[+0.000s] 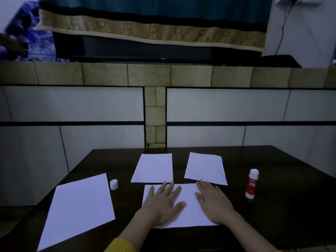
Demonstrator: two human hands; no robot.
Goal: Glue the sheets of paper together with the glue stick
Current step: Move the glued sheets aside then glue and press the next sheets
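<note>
On the dark worktop [272,215], a large loose sheet [78,208] lies far left with the glue cap [114,184] just beside it. Then both the left hand [163,202] and right hand [214,202] press flat, fingers spread and holding nothing, on the near sheet [189,213]; this looks like a joint being smoothed down. Two far sheets [154,168] remain unglued, and the uncapped glue stick [252,183] stands at right.

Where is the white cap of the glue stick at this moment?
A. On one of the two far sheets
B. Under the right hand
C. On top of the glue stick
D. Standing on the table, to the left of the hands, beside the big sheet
D: the white cap stands alone on the dark table, just right of the big left sheet, while the glue stick stands far to the right.
</note>
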